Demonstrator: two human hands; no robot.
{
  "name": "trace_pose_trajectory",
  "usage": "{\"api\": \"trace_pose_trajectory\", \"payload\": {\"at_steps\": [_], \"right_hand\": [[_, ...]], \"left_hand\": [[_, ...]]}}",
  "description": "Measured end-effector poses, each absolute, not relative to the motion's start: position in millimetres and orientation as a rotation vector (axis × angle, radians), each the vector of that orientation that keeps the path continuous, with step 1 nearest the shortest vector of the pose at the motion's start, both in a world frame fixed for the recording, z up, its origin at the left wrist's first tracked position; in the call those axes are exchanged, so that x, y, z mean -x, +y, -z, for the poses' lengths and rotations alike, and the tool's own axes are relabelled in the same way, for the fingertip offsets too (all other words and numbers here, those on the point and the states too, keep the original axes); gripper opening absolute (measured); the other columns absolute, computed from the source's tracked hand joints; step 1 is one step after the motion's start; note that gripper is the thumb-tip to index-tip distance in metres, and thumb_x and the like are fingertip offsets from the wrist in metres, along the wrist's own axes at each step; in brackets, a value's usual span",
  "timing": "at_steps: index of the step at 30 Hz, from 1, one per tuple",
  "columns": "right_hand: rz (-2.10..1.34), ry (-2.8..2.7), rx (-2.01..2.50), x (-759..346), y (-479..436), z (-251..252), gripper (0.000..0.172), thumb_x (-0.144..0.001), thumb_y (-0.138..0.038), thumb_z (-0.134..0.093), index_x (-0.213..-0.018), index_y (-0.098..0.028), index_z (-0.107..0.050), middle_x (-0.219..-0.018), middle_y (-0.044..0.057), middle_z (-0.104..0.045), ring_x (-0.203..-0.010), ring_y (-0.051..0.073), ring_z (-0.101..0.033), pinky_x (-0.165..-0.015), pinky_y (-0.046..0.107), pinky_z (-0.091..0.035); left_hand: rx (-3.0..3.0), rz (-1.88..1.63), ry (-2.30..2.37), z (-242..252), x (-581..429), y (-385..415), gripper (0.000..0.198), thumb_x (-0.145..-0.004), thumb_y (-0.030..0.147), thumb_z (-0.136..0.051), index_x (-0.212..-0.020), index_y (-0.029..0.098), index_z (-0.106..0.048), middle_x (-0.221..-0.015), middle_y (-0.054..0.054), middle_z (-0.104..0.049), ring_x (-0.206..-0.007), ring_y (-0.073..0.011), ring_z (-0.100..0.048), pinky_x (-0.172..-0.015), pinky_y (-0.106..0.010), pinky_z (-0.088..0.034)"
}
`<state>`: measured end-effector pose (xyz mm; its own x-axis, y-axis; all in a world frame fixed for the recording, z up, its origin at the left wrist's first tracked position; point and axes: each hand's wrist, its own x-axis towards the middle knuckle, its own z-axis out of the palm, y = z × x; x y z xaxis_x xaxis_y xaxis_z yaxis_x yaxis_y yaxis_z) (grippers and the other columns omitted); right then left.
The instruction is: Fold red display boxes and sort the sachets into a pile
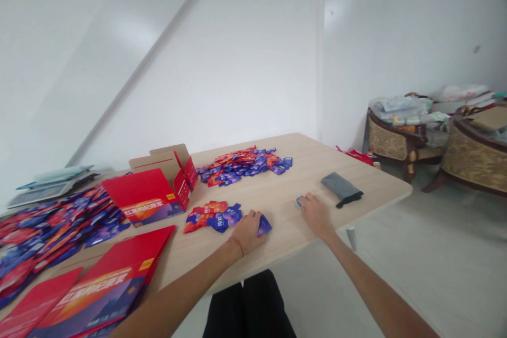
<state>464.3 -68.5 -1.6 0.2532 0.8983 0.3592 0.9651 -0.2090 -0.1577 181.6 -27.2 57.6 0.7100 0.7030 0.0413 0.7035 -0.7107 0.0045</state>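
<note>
Red and purple sachets (51, 240) are heaped at the far left of the table (311, 156), with flattened red cartons (106, 293) laid in front of them. Next, an opened red box (137, 190) is stood upright. To its right a small group of sachets (227, 219) is spread, and a larger pile (245, 161) is seen beyond. By the left hand (249, 235), fingers bent and lowered, a single purple sachet (264, 226) is touched; whether it is gripped cannot be told. Its uncovered end is pointed rightward, toward the gap between the hands; the full long axis is hidden. The small group is placed just left of the left hand, the nearer one. Under the right hand's (316, 215) half-curled fingertips a small pale-and-dark item (298, 202) is covered, its hold unclear. Farther right, a folded grey cloth (339, 188) is laid.
</note>
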Motion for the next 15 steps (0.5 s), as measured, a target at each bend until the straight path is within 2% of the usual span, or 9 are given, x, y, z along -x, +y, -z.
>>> {"api": "trace_pose_trajectory", "payload": {"at_steps": [8,15], "right_hand": [[0.292,-1.716,2.167,-464.3,-70.3,1.8,0.028,-0.099,-0.021,-0.051,-0.119,-0.026,-0.071,-0.119,0.008,-0.064,-0.106,0.020,-0.059,-0.079,0.027,-0.039],[0.307,-1.721,2.171,-465.0,-70.2,4.7,0.028,-0.098,-0.021,-0.053,-0.119,-0.026,-0.071,-0.118,0.007,-0.064,-0.104,0.020,-0.059,-0.076,0.026,-0.038]], "left_hand": [[2.845,-0.063,-0.947,-103.3,-137.1,7.7,0.077,-0.084,0.038,-0.065,-0.152,0.014,-0.040,-0.131,-0.019,-0.062,-0.116,-0.0358,-0.065,-0.099,-0.044,-0.052],[2.755,-0.039,-1.066,-141.5,-67.9,83.7,0.076,-0.086,0.051,-0.067,-0.149,0.014,-0.047,-0.127,-0.020,-0.068,-0.117,-0.0375,-0.066,-0.100,-0.044,-0.050]]}}
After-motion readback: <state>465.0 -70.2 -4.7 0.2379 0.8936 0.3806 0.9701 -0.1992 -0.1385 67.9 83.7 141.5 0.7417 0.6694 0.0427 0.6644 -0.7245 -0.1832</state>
